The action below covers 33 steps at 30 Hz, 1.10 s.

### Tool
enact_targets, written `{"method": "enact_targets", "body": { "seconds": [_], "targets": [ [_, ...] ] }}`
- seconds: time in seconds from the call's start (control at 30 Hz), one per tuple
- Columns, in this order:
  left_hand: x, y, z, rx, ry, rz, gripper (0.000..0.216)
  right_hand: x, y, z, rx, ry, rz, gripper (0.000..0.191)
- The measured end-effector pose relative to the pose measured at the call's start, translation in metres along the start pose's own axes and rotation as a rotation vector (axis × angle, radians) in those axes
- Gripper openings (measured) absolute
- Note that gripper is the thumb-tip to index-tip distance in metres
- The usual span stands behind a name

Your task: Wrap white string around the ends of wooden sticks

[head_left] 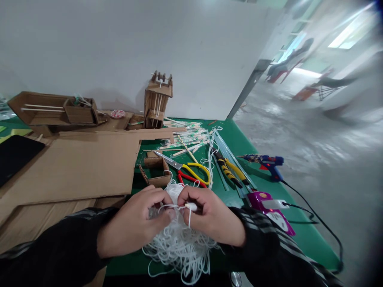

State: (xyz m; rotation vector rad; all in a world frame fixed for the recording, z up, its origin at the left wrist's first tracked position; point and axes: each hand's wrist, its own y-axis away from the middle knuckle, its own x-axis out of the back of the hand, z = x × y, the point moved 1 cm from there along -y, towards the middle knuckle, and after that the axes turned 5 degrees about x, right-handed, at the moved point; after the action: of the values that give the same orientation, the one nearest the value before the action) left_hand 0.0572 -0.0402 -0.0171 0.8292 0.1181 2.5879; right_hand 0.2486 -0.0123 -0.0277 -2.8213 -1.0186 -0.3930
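Strands of white string (179, 249) lie in a loose, tangled heap at the table's near edge, under both hands. Thumb and fingers of my left hand (143, 217) are closed on a strand of that string. Opposite it, my right hand (209, 211) pinches a small white rounded piece (191, 206), with string running across to the left fingers and a short end hanging down. Whether the white piece is wound string or something else, I cannot tell. Scissors (182, 167) with red and yellow handles rest just beyond the fingers, beside a small folded cardboard piece (155, 169).
Cardboard sheets (89, 163) cover the left side, with a cardboard structure (158, 99) standing behind. Wrapped sticks (188, 135) lie in the middle. Pliers (229, 171), a blue glue gun (271, 163) and a purple packet (260, 197) are at right, with a black cable (317, 205).
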Motion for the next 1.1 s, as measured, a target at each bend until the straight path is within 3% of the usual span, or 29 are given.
{"method": "enact_targets", "body": {
  "seconds": [0.2,0.33,0.63,0.8,1.1],
  "targets": [
    [0.002,0.000,-0.006,0.067,0.430,-0.158,0.024,0.003,0.000,-0.003,0.020,0.016,0.017,0.003],
    [0.000,0.001,-0.008,0.064,0.568,-0.212,0.023,0.003,0.000,-0.004,0.010,-0.025,0.003,0.001],
    [0.003,0.001,-0.015,0.065,0.588,-0.222,0.014,0.016,0.009,-0.014,0.026,-0.050,-0.043,0.010],
    [0.002,-0.001,-0.018,0.120,0.667,-0.254,0.016,0.024,0.009,-0.015,0.129,-0.088,0.048,0.025],
    [0.003,0.003,-0.018,0.208,0.759,-0.261,0.023,0.047,0.019,-0.020,0.135,-0.489,0.172,0.025]
  ]
}}
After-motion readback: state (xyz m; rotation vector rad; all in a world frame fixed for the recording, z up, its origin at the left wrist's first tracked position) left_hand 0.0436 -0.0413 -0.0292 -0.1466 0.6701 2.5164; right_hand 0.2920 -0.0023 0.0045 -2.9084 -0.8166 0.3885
